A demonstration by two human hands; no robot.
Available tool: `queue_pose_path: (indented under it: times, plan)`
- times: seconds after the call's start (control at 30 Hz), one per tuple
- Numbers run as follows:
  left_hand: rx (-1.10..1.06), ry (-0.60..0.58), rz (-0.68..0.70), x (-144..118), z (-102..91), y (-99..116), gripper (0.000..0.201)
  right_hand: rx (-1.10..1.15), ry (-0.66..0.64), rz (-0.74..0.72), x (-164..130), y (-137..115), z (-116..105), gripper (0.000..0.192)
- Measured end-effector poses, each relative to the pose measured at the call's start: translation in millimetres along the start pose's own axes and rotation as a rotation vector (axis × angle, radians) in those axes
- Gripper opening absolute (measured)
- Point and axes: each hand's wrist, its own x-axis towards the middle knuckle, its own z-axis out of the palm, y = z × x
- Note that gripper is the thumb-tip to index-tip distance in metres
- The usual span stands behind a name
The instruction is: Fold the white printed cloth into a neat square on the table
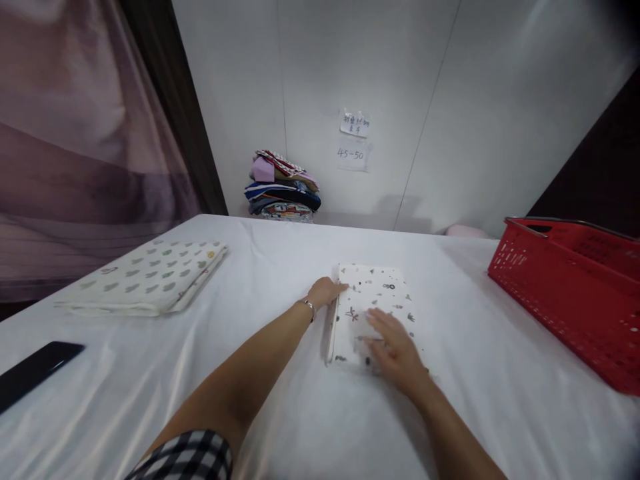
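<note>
A folded white cloth (373,297) with small scattered prints lies on the white-covered table in front of me. At its left edge, my left hand (325,291) pinches the fold, one digit lying on top and the other fingers mostly hidden. My right hand (395,347) is over the lower middle of the cloth, fingers stretched and apart, slightly blurred. Whether its palm presses on the fabric, I cannot tell. Farther left lies another folded white cloth (155,277), printed with grey-green shapes.
A red plastic basket (570,287) stands at the right. Near the left front lies a black phone (37,370). Beyond the table's far edge rises a stack of folded fabrics (284,190) against the wall. Handwritten paper notes (354,125) are stuck there, and a pinkish curtain (75,133) hangs left.
</note>
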Motion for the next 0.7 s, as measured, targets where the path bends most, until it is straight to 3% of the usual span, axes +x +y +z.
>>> queue_pose_path:
  times: [0.1,0.2,0.27,0.33,0.5,0.6,0.7]
  plan:
    - [-0.035,-0.043,0.001,-14,0.0,-3,0.044,-0.041,0.152,0.335,1,40,-20,0.048]
    - [-0.036,-0.034,0.003,-19,-0.8,-4,0.043,0.022,0.091,0.646,8,70,-34,0.06]
    - [-0.035,-0.034,0.003,-20,-0.9,-5,0.042,0.074,0.027,0.765,13,80,-38,0.067]
    - [-0.033,-0.031,0.001,-20,-0.6,-5,0.041,0.069,-0.01,0.803,18,85,-38,0.072]
    - [-0.028,0.009,-0.012,-25,3.1,-2,0.038,0.041,-0.038,0.722,27,94,-36,0.072]
    - [-0.052,-0.013,-0.002,-36,12.9,0,0.038,0.141,-0.023,0.686,36,107,-49,0.072]
    - [-0.096,-0.1,0.029,-54,28.6,2,0.04,0.024,-0.031,0.656,45,119,-65,0.068]
